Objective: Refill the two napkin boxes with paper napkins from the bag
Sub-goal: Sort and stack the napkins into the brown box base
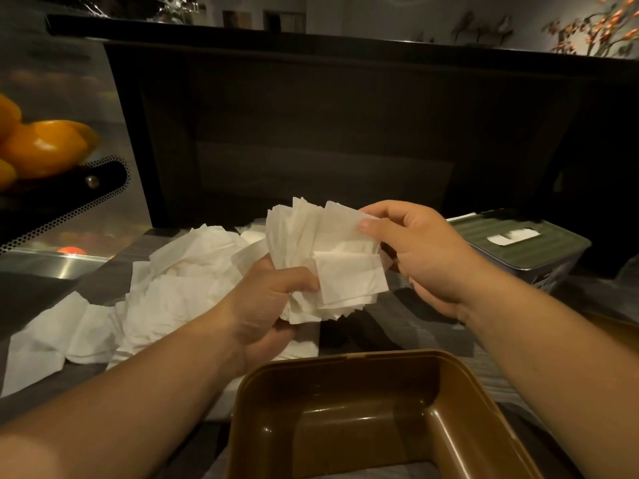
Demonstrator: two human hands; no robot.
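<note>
The left hand (pixel 266 302) is gripping a fanned stack of napkins (pixel 325 257) above the open brown box (pixel 345 361), and the right hand (pixel 415 250) is pinching its top edge. They are probably squaring it; next it needs lowering flat inside.

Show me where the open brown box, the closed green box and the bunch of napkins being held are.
brown napkin box (pixel 460 382): head view, on its right rim.
green napkin box (pixel 539 250): head view, on its lid right of the slot.
bunch of napkins (pixel 328 247): head view, on the middle of the sheets.
</note>
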